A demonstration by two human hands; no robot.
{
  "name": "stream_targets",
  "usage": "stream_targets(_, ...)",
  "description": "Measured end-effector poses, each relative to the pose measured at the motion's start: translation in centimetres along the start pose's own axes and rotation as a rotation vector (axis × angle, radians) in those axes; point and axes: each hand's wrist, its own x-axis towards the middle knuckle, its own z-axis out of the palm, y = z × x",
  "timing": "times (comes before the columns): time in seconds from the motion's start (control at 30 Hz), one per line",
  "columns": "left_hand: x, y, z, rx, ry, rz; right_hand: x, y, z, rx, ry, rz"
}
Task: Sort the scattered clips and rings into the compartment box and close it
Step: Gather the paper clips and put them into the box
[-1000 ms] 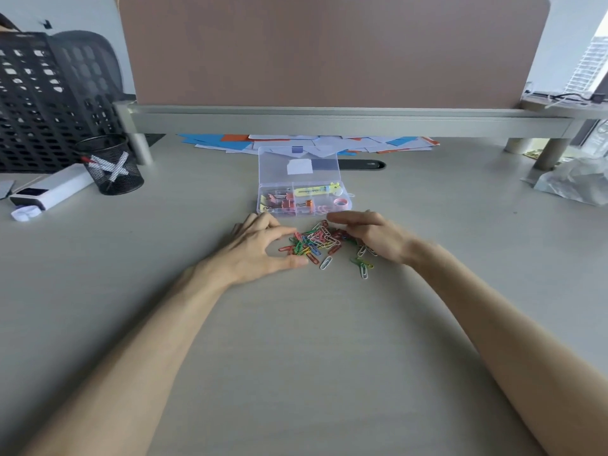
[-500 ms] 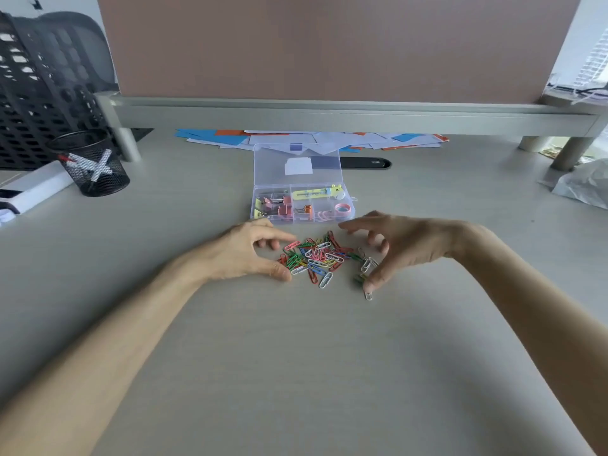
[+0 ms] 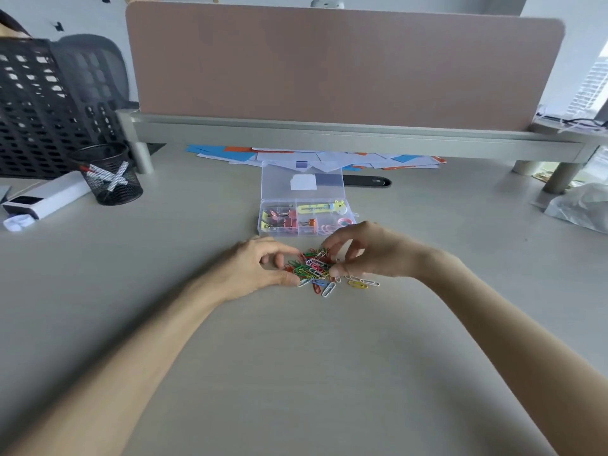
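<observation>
A pile of coloured paper clips (image 3: 314,268) lies on the desk just in front of the clear compartment box (image 3: 278,230). The box stands with its lid (image 3: 302,182) up; pink binder clips, a yellow giraffe ruler and pink rings fill its compartments. My left hand (image 3: 255,268) cups the pile from the left, fingers curled, thumb on the desk. My right hand (image 3: 368,253) cups it from the right, fingertips touching the clips. A few white and yellow clips (image 3: 360,283) lie loose at the pile's right edge, under my right wrist.
A black mesh pen cup (image 3: 110,179) and a white device (image 3: 46,197) stand at the left, with a black crate (image 3: 39,103) behind. Coloured papers (image 3: 316,158) lie under the shelf behind the box. A plastic bag (image 3: 582,205) sits at far right.
Both hands have closed in on the pile from either side, pushing the clips into a tighter heap. The right hand drew in from the stray clips at the right.
</observation>
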Motion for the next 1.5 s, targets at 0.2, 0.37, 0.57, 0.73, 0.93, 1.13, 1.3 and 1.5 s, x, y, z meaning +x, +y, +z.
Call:
stream_targets(0.2,0.2,1.6,0.2,0.250,-0.051,-0.006,0.2,0.2,0.8,-0.295,-0.053,0.034)
stream_targets(0.37,1.0,1.5,0.9,0.183,0.043,0.054,1.0,0.4,1.7,-0.208,0.095,-0.116)
stream_targets(0.57,1.6,2.0,1.0,0.245,0.132,0.116,0.9,0.8,2.3,-0.159,0.243,-0.195)
stream_targets(0.73,2.2,2.0,0.7,0.194,0.153,0.138,1.3,1.3,1.9,-0.155,0.374,-0.273)
stream_targets(0.93,3.8,2.7,-0.2,0.055,0.201,0.088,2.2,1.2,0.5,0.094,0.455,-0.168)
stream_targets(1.13,6.9,3.0,-1.0,-0.099,0.221,0.074,3.9,1.6,-1.2,0.260,0.490,-0.127)
stream_targets(1.3,9.7,2.7,-1.2,-0.150,0.253,0.059,5.8,2.5,-2.5,0.334,0.519,-0.135)
stream_targets(1.5,12.3,2.0,0.4,-0.209,0.314,-0.025,8.3,4.0,-2.6,0.296,0.560,-0.070)
